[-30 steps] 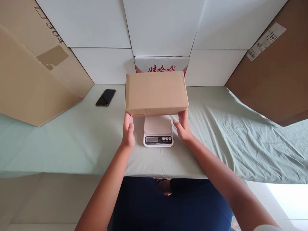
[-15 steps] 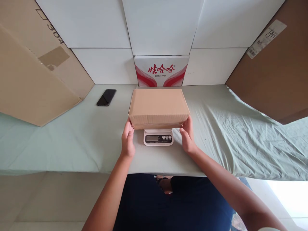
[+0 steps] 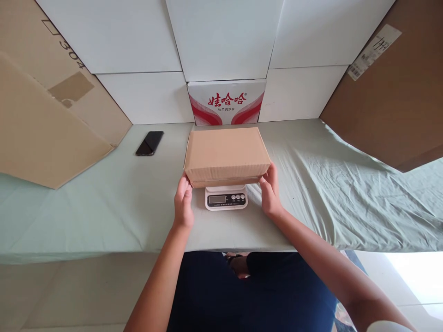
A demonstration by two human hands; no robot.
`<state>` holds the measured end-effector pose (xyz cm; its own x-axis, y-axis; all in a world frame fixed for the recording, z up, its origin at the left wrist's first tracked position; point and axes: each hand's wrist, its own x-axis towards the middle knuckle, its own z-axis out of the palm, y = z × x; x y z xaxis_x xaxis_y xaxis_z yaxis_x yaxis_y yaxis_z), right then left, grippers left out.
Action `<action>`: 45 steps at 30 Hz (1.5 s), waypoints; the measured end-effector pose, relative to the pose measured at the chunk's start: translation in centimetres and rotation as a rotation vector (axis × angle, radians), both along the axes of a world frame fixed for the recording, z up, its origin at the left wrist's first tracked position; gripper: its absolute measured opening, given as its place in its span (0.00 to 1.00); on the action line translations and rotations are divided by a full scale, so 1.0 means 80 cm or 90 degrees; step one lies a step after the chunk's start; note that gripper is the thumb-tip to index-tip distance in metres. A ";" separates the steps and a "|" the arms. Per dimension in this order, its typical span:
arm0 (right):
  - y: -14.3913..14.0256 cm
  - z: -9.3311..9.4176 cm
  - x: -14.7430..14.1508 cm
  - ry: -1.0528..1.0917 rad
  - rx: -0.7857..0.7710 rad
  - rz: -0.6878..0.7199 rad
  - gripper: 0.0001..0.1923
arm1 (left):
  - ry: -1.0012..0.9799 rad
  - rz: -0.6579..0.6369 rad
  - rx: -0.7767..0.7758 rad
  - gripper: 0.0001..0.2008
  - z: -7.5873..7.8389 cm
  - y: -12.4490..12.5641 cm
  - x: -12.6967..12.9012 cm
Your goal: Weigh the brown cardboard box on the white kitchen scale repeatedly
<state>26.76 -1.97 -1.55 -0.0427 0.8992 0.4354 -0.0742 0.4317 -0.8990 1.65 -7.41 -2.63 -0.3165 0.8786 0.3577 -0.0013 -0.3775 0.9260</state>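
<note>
Two bare hands were on one brown cardboard box (image 3: 226, 154), which sat flat on a small white scale (image 3: 226, 198) near the middle of the near edge of the tabletop (image 3: 104, 207). The left hand (image 3: 183, 203) touched the box's near left corner w/ its fingertips, fingers straight, not curled round anything. The right hand (image 3: 269, 193) touched the near right corner the same way, thumb up by the box's front side. Whether either hand really squeezed the box or just rested on it, I cannot tell. The box hid most of the scale; only the front strip w/ the little screen and buttons showed, between the two hands.

A black phone (image 3: 150, 143) lay flat toward the far left corner, well apart from the box. A white carton w/ red print (image 3: 226, 103) stood at the far edge, just behind the box. Big cardboard sheets leaned at the left (image 3: 44, 115) and right (image 3: 391, 101) sides. A green cloth covered the tabletop, w/ wrinkles on the right.
</note>
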 end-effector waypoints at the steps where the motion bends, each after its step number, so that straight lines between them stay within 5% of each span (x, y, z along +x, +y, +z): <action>1: 0.000 0.000 0.000 -0.004 -0.001 -0.003 0.31 | 0.002 0.000 0.000 0.35 0.000 0.000 0.000; 10: 0.004 -0.003 0.002 0.004 -0.020 -0.005 0.27 | 0.015 0.018 0.004 0.38 0.003 -0.002 0.001; 20: 0.016 -0.006 0.014 0.057 -0.078 -0.116 0.24 | 0.004 0.045 0.010 0.39 0.001 0.002 -0.003; 33: 0.019 -0.003 0.010 0.079 -0.061 -0.070 0.18 | 0.007 0.048 0.018 0.38 0.003 0.002 -0.002; 45: 0.012 0.005 0.008 0.038 -0.052 -0.005 0.27 | 0.016 0.037 -0.006 0.39 -0.003 0.004 -0.004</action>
<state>27.42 -1.01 -1.16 -0.0118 0.9321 0.3621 -0.1253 0.3578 -0.9253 1.34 -7.06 -2.88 -0.3586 0.8619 0.3586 0.0445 -0.3679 0.9288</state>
